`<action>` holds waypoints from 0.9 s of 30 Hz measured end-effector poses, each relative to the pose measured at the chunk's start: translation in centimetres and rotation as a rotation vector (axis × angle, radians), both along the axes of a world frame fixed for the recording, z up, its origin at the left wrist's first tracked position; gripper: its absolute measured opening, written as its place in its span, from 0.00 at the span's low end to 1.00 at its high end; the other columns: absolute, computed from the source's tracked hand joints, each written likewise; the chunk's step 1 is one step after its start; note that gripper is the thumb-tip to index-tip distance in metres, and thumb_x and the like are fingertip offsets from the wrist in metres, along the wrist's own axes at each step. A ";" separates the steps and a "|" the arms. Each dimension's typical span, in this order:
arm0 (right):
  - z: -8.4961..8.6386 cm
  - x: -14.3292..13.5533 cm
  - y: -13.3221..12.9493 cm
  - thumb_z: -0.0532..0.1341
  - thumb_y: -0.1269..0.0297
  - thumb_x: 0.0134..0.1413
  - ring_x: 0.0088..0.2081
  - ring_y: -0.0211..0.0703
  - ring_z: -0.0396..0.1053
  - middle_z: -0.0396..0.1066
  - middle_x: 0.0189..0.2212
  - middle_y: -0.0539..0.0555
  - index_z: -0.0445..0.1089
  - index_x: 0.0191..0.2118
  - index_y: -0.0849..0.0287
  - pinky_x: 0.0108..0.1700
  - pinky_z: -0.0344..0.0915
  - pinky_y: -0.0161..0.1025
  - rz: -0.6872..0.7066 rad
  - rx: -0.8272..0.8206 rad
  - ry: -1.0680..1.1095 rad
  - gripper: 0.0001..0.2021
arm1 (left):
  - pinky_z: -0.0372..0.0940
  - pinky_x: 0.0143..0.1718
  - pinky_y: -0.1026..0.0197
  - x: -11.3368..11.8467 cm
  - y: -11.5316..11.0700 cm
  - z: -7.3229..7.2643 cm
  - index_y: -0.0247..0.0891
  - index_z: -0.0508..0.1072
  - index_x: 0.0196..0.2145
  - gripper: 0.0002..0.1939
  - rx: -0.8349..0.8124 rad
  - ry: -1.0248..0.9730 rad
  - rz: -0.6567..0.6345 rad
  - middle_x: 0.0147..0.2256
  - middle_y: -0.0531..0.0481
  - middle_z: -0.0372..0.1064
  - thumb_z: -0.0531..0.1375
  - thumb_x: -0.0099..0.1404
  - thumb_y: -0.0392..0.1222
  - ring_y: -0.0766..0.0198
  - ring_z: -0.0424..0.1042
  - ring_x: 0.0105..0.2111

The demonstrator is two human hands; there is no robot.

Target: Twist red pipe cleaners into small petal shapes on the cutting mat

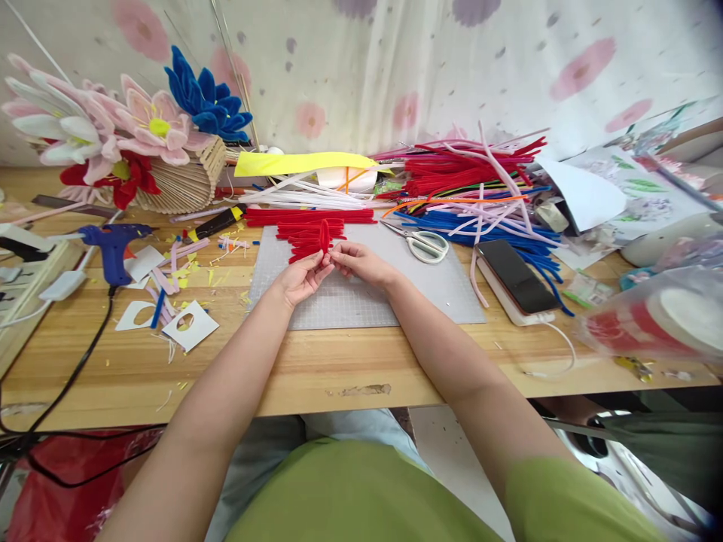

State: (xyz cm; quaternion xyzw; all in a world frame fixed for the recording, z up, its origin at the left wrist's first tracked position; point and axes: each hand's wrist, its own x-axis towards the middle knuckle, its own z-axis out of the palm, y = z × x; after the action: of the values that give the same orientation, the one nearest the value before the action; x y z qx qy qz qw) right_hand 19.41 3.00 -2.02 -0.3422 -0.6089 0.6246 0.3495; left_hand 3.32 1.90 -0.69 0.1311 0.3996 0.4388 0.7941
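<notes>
Both my hands meet over the grey cutting mat [361,312], fingertips pinched together. Between them stands a bent red pipe cleaner [324,235], its loop pointing upward. My left hand [302,278] grips its lower end with thumb and finger. My right hand [361,262] pinches at the same spot from the other side; its fingertips partly hide the lower end. Just behind lie short red pipe cleaners [299,235] on the mat, with longer red pipe cleaners [310,217] in a row beyond. White-handled scissors [428,246] rest on the mat to the right.
Bundles of coloured pipe cleaners [468,173] pile up at the back right. A phone [517,275] and a bagged cup [638,324] sit on the right. At left are a blue glue gun [116,245], card scraps [190,325] and fuzzy flowers [152,120] in a basket.
</notes>
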 end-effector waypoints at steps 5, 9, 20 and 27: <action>0.2 -0.8 -0.2 0.62 0.51 0.45 0.18 0.28 0.49 0.56 0.16 0.44 0.61 0.24 0.60 0.20 0.45 0.30 -0.101 0.069 0.006 0.16 | 0.70 0.31 0.74 0.0 0.1 0.0 0.27 0.71 0.29 0.12 -0.006 -0.005 0.006 0.23 0.51 0.69 0.50 0.65 0.27 0.77 0.69 0.22; 0.3 -1.2 -0.1 0.62 0.55 0.43 0.19 0.28 0.47 0.54 0.15 0.43 0.58 0.20 0.59 0.22 0.44 0.31 -0.174 0.085 0.000 0.15 | 0.70 0.32 0.74 0.3 -0.1 0.1 0.28 0.71 0.30 0.11 -0.008 0.023 0.020 0.23 0.51 0.69 0.50 0.64 0.26 0.77 0.69 0.22; 0.8 -1.3 -0.2 0.58 0.66 0.37 0.21 0.29 0.51 0.57 0.16 0.44 0.59 0.17 0.61 0.26 0.49 0.31 -0.238 0.138 -0.006 0.08 | 0.71 0.33 0.71 0.4 -0.2 0.1 0.28 0.72 0.27 0.10 0.114 0.129 -0.031 0.22 0.51 0.67 0.53 0.61 0.24 0.77 0.67 0.22; 0.8 -0.2 0.0 0.62 0.59 0.41 0.17 0.28 0.50 0.57 0.14 0.44 0.61 0.20 0.60 0.19 0.45 0.30 -0.131 0.019 -0.002 0.12 | 0.71 0.36 0.69 0.1 -0.3 -0.5 0.28 0.72 0.27 0.09 0.143 0.160 -0.082 0.23 0.51 0.66 0.54 0.61 0.26 0.76 0.67 0.23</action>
State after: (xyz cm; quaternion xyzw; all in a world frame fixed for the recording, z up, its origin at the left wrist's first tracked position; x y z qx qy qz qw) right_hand 19.17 3.03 -1.25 -0.3785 -0.5913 0.5943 0.3923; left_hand 3.38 1.64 -1.20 0.2382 0.4236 0.4213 0.7657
